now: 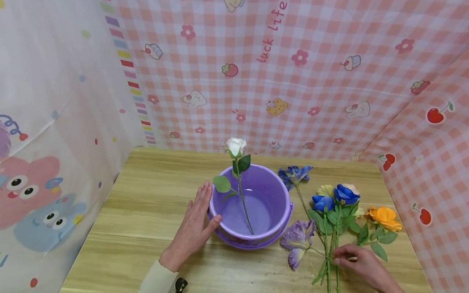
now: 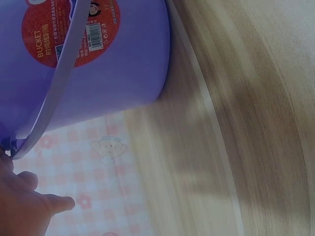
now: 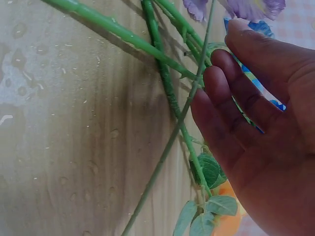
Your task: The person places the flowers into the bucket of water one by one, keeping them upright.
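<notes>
A purple bucket (image 1: 270,182) stands mid-table, and a white rose (image 1: 236,147) leans in it with its bloom above the far rim. My left hand (image 1: 192,224) rests against the bucket's left side, fingers extended. On the right, my right hand (image 1: 360,265) is at the green stems of the loose flowers, its fingers loosely bent. In the right wrist view, the fingertips (image 3: 212,73) are right at a thin stem (image 3: 170,142) that crosses thicker ones. A purple flower (image 1: 296,240) lies left of that hand. Blue roses (image 1: 346,194) lie beyond it.
An orange flower (image 1: 385,218) lies at the right, and a dark blue flower (image 1: 295,173) behind the bucket's right side. Water drops (image 3: 64,182) dot the wooden tabletop (image 1: 151,195). Patterned cloth (image 1: 229,101) closes off the back and both sides.
</notes>
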Motion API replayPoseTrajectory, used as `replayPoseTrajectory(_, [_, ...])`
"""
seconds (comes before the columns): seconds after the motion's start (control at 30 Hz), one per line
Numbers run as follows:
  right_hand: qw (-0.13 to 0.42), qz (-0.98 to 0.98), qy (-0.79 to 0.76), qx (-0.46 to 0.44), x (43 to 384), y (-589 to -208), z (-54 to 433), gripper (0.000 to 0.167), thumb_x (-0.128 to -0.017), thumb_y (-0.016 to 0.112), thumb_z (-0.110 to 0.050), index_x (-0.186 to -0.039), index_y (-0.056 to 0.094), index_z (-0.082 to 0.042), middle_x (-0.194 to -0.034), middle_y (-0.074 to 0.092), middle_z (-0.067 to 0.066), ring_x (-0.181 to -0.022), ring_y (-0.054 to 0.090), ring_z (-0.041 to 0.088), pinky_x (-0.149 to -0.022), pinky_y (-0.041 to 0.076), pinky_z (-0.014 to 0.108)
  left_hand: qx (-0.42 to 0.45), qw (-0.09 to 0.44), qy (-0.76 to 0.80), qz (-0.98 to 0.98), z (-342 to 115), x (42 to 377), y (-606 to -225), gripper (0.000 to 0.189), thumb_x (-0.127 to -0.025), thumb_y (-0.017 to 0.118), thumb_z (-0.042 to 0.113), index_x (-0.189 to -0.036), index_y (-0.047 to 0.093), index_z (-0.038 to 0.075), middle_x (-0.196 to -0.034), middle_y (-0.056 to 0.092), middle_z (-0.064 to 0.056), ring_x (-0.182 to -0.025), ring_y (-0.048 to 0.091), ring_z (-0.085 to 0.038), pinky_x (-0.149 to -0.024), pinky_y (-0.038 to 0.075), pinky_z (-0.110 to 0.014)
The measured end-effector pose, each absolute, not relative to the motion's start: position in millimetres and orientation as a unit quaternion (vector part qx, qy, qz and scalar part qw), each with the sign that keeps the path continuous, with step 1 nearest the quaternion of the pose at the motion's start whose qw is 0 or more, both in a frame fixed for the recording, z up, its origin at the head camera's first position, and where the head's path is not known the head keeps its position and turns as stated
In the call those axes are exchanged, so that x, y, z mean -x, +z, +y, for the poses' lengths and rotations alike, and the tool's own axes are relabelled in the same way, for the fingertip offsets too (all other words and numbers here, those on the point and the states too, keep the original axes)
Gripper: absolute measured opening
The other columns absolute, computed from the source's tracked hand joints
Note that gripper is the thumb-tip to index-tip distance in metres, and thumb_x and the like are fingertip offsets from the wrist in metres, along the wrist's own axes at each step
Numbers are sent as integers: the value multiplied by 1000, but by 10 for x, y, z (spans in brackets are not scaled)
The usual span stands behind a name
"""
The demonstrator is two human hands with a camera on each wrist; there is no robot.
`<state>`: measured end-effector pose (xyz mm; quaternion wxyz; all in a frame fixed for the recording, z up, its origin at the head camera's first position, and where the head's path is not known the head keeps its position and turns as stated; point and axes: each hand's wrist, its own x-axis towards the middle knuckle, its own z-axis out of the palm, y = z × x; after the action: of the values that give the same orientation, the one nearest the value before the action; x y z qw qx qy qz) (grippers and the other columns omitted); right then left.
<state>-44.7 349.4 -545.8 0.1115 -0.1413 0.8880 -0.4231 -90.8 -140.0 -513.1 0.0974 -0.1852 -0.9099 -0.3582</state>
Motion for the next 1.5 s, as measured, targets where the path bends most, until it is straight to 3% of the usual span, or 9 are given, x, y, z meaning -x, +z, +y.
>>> replayPoseTrajectory(0.27, [129,889,-415,143,453,-5530,3530,14,-91,78,-7,-103,75,0,-93,75,6,-80,66,2,-73,60,23,181,93,-359,-911,-1402,911,-5127,79,-107,43,55,-168,9,16,-174,5,-2,-159,10,-33,-122,14,-69])
replayPoseTrajectory(0.63, [153,887,-412,138,483,-5568,3553,14,-92,77,-8,-104,76,-1,-94,75,5,-80,66,3,-72,59,24,183,97,-358,-910,-1397,908,-5128,80,-107,43,55,-168,9,16,-174,6,-3,-158,13,-38,-121,14,-70])
replayPoseTrajectory(1.07, [153,894,-403,121,495,-5539,3550,12,-92,78,-10,-102,77,-3,-90,74,-1,-78,65,2,-69,58,24,185,102,-359,-909,-1403,923,-5131,80,-107,43,54,-168,9,16,-174,6,-1,-157,14,-39,-121,15,-70])
replayPoseTrajectory(1.5, [166,887,-414,120,494,-5489,3580,10,-94,75,-9,-101,77,-2,-90,74,1,-77,63,1,-65,56,23,187,103,-358,-909,-1396,921,-5130,80,-107,43,54,-168,10,14,-174,6,-3,-157,14,-39,-121,15,-70])
